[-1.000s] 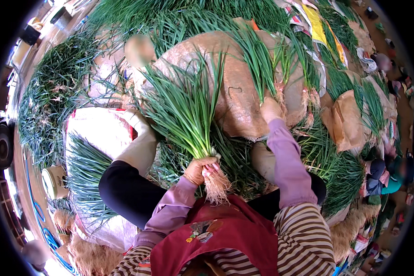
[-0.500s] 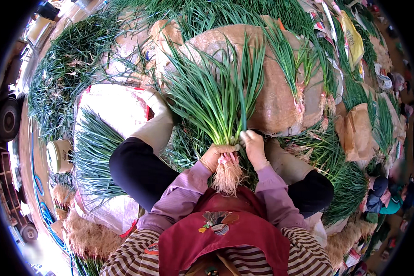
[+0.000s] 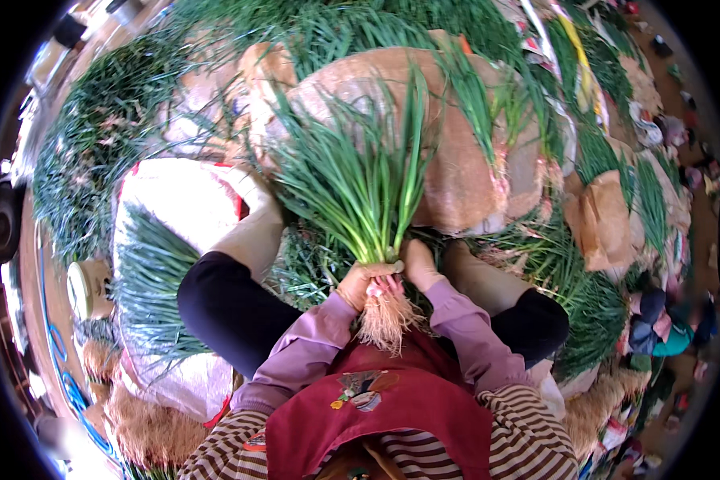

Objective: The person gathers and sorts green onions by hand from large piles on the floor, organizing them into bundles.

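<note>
A thick bunch of green onions (image 3: 364,188) stands upright over my lap, leaves fanned away from me and pale roots hanging toward my apron. My left hand (image 3: 358,284) is wrapped round its stems just above the reddish-white bulbs. Close against the right side of the stems, my right hand (image 3: 419,264) is closed with its fingers curled; whatever is in them is hidden. Beyond the leaves lies a mound covered with brown sacking (image 3: 464,172). A few smaller green onions (image 3: 500,164) rest on its right part, roots toward me.
Trimmed-looking green onions (image 3: 156,280) lie on a white sack (image 3: 180,196) at my left, beside a pale bucket (image 3: 90,290). Loose green onions (image 3: 96,152) heap at the far left. A brown paper-like sack (image 3: 604,220) stands right. Blue hose (image 3: 76,396) runs along the left.
My right hand has drawn down and now sits lower beside the stems; the single leaf at its fingers no longer stands apart. The bunch stays in my left hand. The whole view has shifted slightly.
</note>
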Available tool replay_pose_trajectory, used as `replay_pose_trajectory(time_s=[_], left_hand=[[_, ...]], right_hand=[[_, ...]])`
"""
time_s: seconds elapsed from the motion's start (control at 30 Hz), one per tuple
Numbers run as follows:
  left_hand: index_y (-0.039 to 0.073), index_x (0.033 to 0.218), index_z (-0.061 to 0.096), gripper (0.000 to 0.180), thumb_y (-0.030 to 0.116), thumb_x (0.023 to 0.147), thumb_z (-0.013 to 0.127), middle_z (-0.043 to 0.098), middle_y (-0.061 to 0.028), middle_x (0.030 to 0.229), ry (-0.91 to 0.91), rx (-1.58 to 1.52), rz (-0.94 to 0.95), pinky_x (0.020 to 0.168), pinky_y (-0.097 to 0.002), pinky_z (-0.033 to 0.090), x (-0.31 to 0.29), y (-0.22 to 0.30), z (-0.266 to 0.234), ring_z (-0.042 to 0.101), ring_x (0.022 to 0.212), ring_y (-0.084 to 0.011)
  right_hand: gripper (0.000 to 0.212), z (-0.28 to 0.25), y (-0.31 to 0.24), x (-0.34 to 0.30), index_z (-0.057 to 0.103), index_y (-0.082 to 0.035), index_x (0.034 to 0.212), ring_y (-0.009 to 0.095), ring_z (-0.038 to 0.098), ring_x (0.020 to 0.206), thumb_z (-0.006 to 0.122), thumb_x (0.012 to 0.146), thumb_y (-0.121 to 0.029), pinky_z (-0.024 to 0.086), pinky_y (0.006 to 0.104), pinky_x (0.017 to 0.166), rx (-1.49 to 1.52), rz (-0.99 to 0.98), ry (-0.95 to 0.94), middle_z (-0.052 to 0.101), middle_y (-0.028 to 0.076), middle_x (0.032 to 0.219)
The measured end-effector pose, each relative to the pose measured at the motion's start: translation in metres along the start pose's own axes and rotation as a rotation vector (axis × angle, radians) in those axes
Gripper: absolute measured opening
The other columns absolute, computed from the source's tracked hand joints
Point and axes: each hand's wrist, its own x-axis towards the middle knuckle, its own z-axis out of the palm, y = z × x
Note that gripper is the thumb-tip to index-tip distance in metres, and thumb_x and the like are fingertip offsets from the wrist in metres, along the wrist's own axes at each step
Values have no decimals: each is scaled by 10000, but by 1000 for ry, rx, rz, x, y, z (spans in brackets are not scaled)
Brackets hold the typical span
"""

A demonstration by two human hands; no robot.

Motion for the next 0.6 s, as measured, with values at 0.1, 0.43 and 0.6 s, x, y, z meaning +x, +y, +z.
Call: replay_pose_trajectory(time_s=[0.1, 0.43, 0.6], left_hand=[[-23, 821, 635, 183, 137, 754, 692, 611, -134, 626, 37, 71, -9, 558, -346, 530, 8, -11, -8, 626, 567, -251], [46, 1103, 492, 440, 63, 704, 678, 527, -87, 752, -271, -188, 195, 668, -420, 556, -7, 16, 5, 592, 661, -227], [75, 1086, 486, 429, 45, 703, 677, 555, -90, 825, -175, -140, 220, 681, -450, 548, 6, 22, 15, 628, 735, -335]], right_hand=[[162, -18, -5, -2, 674, -25, 724, 341, 647, 707, 562, 717, -142, 506, 430, 622, -485, -160, -45, 642, 195, 716], [242, -98, 22, 4, 693, -71, 915, 254, 665, 809, 583, 817, -263, 502, 354, 711, -574, -113, -695, 679, 141, 865], [394, -199, 47, 65, 617, -51, 1017, 277, 621, 929, 611, 816, -390, 474, 430, 796, 178, 158, 634, 628, 194, 967]])
